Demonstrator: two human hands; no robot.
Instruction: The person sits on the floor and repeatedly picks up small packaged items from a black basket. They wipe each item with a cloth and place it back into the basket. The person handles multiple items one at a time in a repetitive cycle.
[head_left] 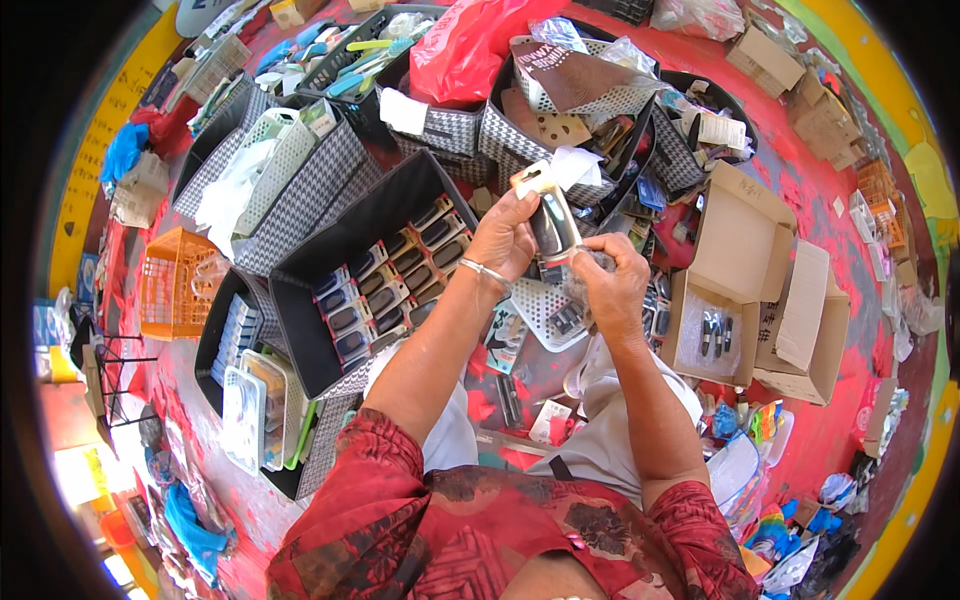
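Observation:
Upright in front of me, my left hand (505,236) grips a carded blister pack (552,222) with a dark oval item inside. My right hand (614,283) has its fingers closed at the lower corner of that pack, around a crumpled grey cloth-like bit (603,261); its exact kind is unclear. Below the hands, a white perforated basket (546,335) holds a few dark small items. To the left stands a black box with a houndstooth outside (300,310), filled with rows of similar packs (385,285).
Houndstooth bins (310,170) crowd the far side, one near a red plastic bag (455,50). On the right are open cardboard boxes (735,230). An orange basket (172,285) and a bin with clear plastic containers (243,420) stand left. Loose goods lie on the red floor (820,300).

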